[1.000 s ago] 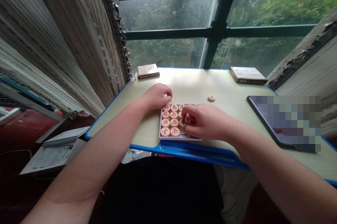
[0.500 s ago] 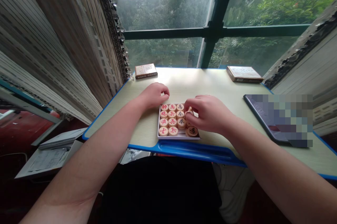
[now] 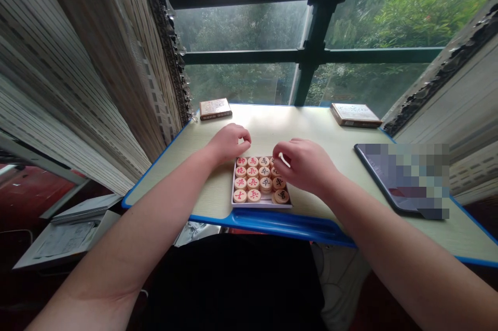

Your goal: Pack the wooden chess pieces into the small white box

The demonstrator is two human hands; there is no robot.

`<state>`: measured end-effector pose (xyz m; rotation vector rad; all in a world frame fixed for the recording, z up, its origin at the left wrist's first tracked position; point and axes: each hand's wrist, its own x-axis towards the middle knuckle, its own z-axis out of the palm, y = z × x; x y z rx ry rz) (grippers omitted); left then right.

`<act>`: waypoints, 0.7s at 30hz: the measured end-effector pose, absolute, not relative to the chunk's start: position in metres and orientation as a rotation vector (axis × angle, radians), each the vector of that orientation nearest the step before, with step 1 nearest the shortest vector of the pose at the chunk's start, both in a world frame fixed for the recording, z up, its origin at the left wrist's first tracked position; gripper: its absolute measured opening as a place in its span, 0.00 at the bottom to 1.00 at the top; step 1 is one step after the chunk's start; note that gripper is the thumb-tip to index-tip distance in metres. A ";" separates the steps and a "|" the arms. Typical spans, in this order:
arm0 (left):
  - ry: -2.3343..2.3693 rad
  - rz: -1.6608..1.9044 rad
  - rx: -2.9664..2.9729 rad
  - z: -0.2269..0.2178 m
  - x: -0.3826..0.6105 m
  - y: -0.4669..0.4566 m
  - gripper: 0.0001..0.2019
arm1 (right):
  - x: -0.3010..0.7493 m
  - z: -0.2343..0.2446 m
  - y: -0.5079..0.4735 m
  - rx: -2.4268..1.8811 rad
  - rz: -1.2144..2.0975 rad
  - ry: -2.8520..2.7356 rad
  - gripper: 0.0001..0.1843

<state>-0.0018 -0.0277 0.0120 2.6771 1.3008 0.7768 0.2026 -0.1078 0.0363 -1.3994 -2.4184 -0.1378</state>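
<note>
A shallow white box (image 3: 262, 206) holds round wooden Chinese chess pieces (image 3: 252, 182) in rows, marked with red or black characters. My right hand (image 3: 303, 162) is over the box's far right corner. Its thumb and fingers are curled together by the far right pieces and partly hide them. Whether a piece is between the fingertips is hidden. Just beyond the far left corner, my left hand (image 3: 231, 142) is loosely closed, thumb tip against the index finger, with nothing visible in it. The black-marked piece (image 3: 281, 195) at the near right sits raised and slightly tilted beside a gap.
The box is on a pale table (image 3: 218, 191) with a blue edge. A small flat box (image 3: 215, 109) lies at the far left and another flat box (image 3: 355, 114) at the far right. A dark tablet-like device (image 3: 383, 180), partly blurred out, lies at the right. Curtains hang on both sides.
My right hand has lifted slightly away from the right-hand pieces, leaving more of them visible. My left hand has kept its pose. The camera view has shifted slightly.
</note>
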 end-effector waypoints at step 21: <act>1.313 0.944 2.544 0.006 -0.002 -0.020 0.20 | 0.226 0.015 -0.078 -1.878 0.009 -2.383 0.20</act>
